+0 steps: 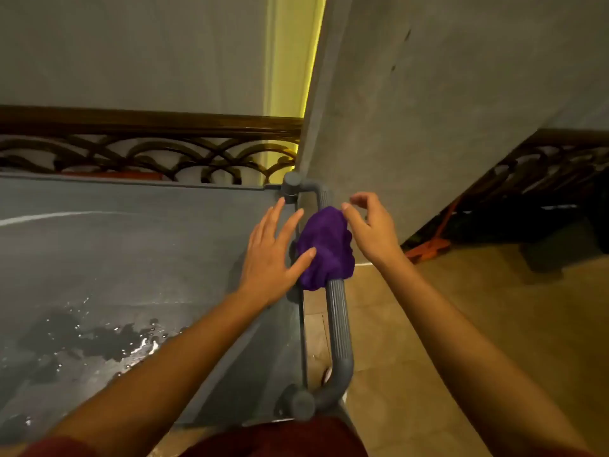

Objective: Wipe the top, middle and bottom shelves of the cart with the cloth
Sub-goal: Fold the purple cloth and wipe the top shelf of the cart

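Observation:
A purple cloth (326, 245) hangs bunched over the grey ribbed handle (339, 324) at the right end of the cart. The cart's grey top shelf (148, 245) spreads to the left, with a wet puddle (99, 338) near its front. My left hand (273, 252) lies flat over the shelf's right edge, fingers spread, its thumb touching the cloth's left side. My right hand (369, 225) hovers at the cloth's upper right, fingers curled loosely apart, fingertips at the cloth's top edge without gripping it. The middle and bottom shelves are hidden beneath the top one.
A grey pillar (428, 110) rises just behind the handle. An ornate dark railing (148, 150) runs behind the cart and another railing (543, 173) stands at the right. Something orange (428, 245) lies on the tan tiled floor (478, 324) to the right.

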Demonstrator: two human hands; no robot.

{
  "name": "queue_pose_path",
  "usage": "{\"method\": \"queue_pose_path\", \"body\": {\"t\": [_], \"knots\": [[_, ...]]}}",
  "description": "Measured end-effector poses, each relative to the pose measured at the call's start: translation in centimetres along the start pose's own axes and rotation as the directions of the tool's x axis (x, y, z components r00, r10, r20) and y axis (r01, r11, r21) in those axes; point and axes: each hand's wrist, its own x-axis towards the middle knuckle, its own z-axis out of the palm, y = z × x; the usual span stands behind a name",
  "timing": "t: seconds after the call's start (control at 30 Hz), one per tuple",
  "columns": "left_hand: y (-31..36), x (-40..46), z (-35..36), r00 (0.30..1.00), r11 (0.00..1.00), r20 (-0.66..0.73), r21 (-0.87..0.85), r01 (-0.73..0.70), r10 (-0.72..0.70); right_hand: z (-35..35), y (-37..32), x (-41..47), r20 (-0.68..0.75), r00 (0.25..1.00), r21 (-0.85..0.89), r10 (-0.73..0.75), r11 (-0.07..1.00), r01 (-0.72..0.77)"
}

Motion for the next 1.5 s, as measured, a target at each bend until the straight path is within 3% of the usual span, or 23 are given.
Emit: {"method": "queue_pose_path", "body": {"t": [0.1,0.23,0.4,0.57,0.9,1.07,1.17,1.37,1.5], "knots": [[0.4,-0.3,1.5,0.99,0.989,-0.023,-0.055,0.14,-0.141,0.3,2.1,1.6,0.042,0.999,0.075,0.034,0.996,-0.037],[1.8,-1.1,3.8,0.946,0.959,-0.159,-0.064,0.276,-0.283,0.9,4.6,3.6,0.231,0.973,0.207,-0.027,0.978,-0.022],[6.4,-1.9,6.7,0.842,0.875,-0.255,-0.038,0.482,-0.475,0.3,6.5,5.1,0.479,0.864,0.244,-0.156,0.969,0.039],[8.5,-2.1,8.0,0.781,0.801,-0.229,0.005,0.598,-0.581,-0.2,7.5,5.8,0.547,0.817,0.254,-0.181,0.966,0.044],[10.9,-1.2,11.4,0.713,0.7,-0.274,0.161,0.696,-0.646,-0.4,7.3,5.8,0.603,0.776,0.246,-0.187,0.968,0.042],[12.0,0.3,12.0,0.57,0.563,-0.409,0.15,0.812,-0.713,-0.5,7.8,6.7,0.565,0.781,0.269,-0.265,0.954,0.13],[13.6,1.9,13.5,0.432,0.443,-0.449,0.085,0.892,-0.783,-0.8,8.1,7.2,0.651,0.702,0.288,-0.29,0.95,0.125],[14.8,2.5,13.9,0.373,0.435,-0.526,0.005,0.9,-0.765,-2.4,7.9,9.5,0.736,0.528,0.356,-0.423,0.906,0.23],[15.9,2.1,12.9,0.372,0.495,-0.539,-0.098,0.864,-0.756,-3.5,6.0,10.9,0.714,0.478,0.417,-0.511,0.859,0.296]]}}
